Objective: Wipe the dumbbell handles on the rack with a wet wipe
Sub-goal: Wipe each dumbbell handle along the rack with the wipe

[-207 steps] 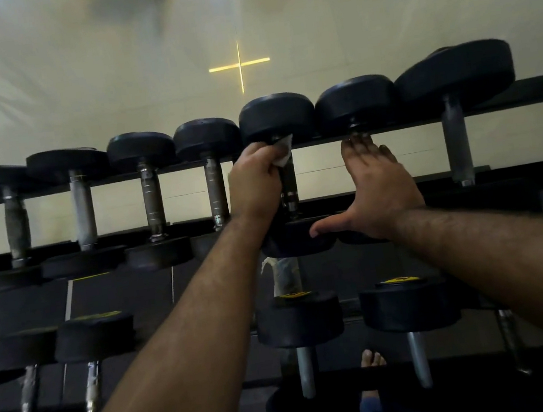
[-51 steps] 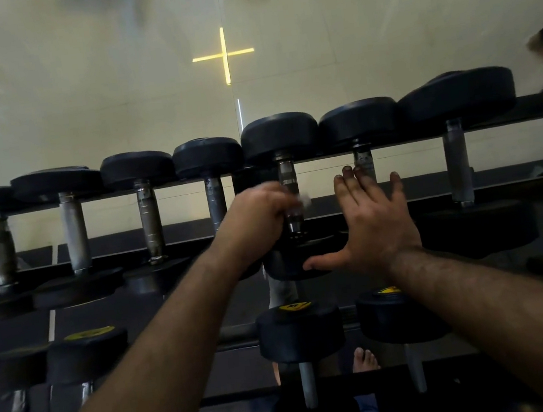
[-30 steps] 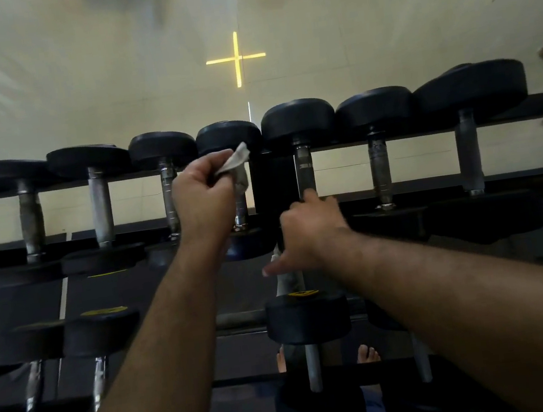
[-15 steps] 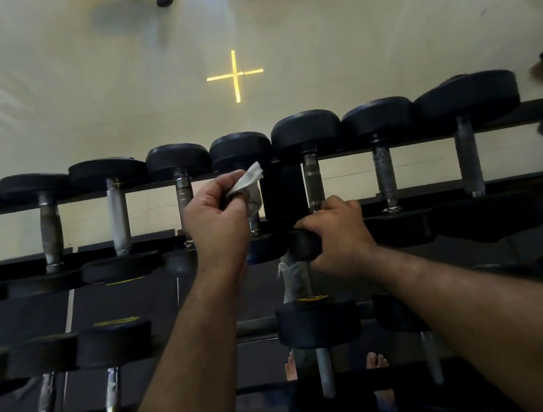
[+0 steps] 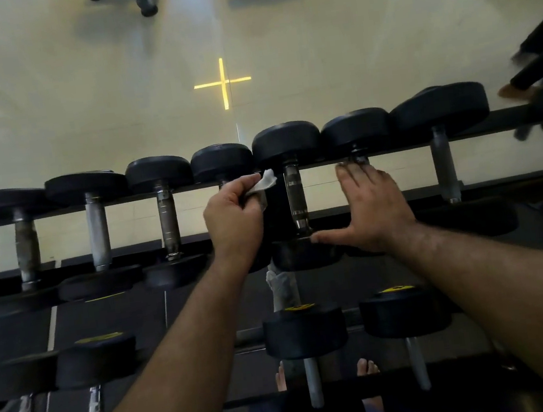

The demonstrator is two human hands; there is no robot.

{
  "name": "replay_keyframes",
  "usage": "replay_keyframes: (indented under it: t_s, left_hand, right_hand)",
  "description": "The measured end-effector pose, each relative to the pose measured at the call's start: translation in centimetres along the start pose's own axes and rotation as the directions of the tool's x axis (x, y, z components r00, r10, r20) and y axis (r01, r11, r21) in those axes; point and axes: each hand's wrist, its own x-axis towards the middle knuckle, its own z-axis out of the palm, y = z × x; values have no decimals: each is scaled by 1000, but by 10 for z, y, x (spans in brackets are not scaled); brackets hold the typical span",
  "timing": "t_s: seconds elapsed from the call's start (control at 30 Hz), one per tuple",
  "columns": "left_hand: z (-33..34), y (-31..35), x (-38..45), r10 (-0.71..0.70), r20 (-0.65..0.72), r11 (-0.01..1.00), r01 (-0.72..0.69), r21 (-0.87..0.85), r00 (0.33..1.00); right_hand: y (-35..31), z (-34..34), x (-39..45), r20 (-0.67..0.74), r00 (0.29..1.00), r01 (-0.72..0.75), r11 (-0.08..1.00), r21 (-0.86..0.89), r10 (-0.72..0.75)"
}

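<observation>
Across the middle of the frame, a dumbbell rack (image 5: pixel 192 191) carries a row of black-headed dumbbells, their metal handles running away from the camera between two dark rails. At centre left, the person's left hand (image 5: pixel 231 216) is curled into a fist over one dumbbell handle, which it hides from view, its fingers clamped on a white wet wipe (image 5: pixel 263 183) whose crumpled corner pokes out above the knuckles. Just right of that fist, the neighbouring dumbbell handle (image 5: pixel 297 199) stands uncovered, dark and knurled. Farther right, the right hand (image 5: pixel 372 208) lies flat and open, fingers stretched together toward the far rail over the next dumbbell, thumb spread wide to the left and touching the near head of the uncovered one. Along the lower part of the frame, a second tier holds more dumbbells (image 5: pixel 306 334), some with yellow labels on top. At the bottom centre, bare toes (image 5: pixel 365 368) show between the bars. Beyond the rack, a yellow cross (image 5: pixel 223 82) marks the pale floor.
</observation>
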Motion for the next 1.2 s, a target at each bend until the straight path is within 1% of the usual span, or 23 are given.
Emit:
replay_keyframes:
  t_s: [0.07,0.2,0.3,0.33,0.4,0.5,0.53,0.57,0.63,0.67,0.7,0.77,0.8,0.83,0.93,0.97,1.0,1.03,1.07,1.1,1.13,1.17,1.2]
  left_hand:
    - [17,2,4,84,-1,995,-84,51,996]
    - [54,-5,19,256,117,923,-279,266,960]
    - [60,-12,15,283,261,866,-363,344,923]
    - [55,-13,10,264,353,853,-388,349,898]
    - [38,-15,3,150,579,826,-423,372,802]
    - [19,-6,14,-96,737,876,-295,381,669]
    - [19,1,20,-109,739,891,-264,369,665]
    - [24,10,24,-76,716,894,-271,357,694]
    - [46,24,28,67,662,842,-399,364,747]
    - [60,29,26,89,691,782,-480,398,718]
    - [74,33,21,35,754,699,-556,451,656]
    - [89,35,13,-148,857,543,-684,487,493]
    - [88,34,13,-192,880,537,-704,465,435]
    - [81,35,19,-216,890,586,-677,447,401]
    - [34,42,45,-264,901,734,-535,419,344]
    - [20,42,52,-251,893,756,-500,422,374]
    - [12,40,57,-177,863,765,-485,423,473]
    - [11,35,58,-21,778,757,-498,423,628]
    - [15,29,55,191,623,718,-540,439,759]
    - [24,24,52,352,481,666,-576,475,803]
    - [35,16,48,444,409,611,-603,513,797]
    - [47,9,46,494,382,573,-623,532,781]
    - [55,3,45,505,360,581,-618,530,784]
  right_hand:
    - [7,7,0,154,987,-38,997,-65,47]
    - [7,12,0,143,988,-56,997,-62,64]
    - [7,11,1,120,992,-43,998,-46,49]
    - [7,11,1,118,992,-35,998,-49,40]
    - [8,12,0,102,994,-21,998,-56,26]
    - [8,12,0,103,995,-9,998,-57,15]
    - [8,12,0,109,994,-5,998,-63,12]
    - [7,11,0,112,994,-3,997,-72,11]
    - [8,10,0,120,993,-4,997,-79,14]
    - [9,9,0,123,992,-5,997,-77,15]
    - [9,9,0,124,992,-3,997,-74,12]
    - [9,9,0,126,992,9,997,-70,0]
    - [9,9,0,126,992,14,997,-73,-5]
    - [10,9,0,123,992,15,997,-75,-6]
    - [9,9,-2,124,992,15,997,-76,-6]
    - [9,8,-2,130,991,20,997,-80,-9]
    - [9,8,-3,133,991,22,996,-83,-11]
    - [10,9,-3,132,991,22,996,-82,-11]
    - [9,8,-3,132,991,23,997,-77,-12]
    - [9,8,-3,133,991,24,997,-73,-14]
    - [8,7,-3,132,991,23,997,-70,-13]
    - [8,7,-4,127,992,20,998,-67,-11]
    - [8,7,-4,124,992,16,998,-64,-8]
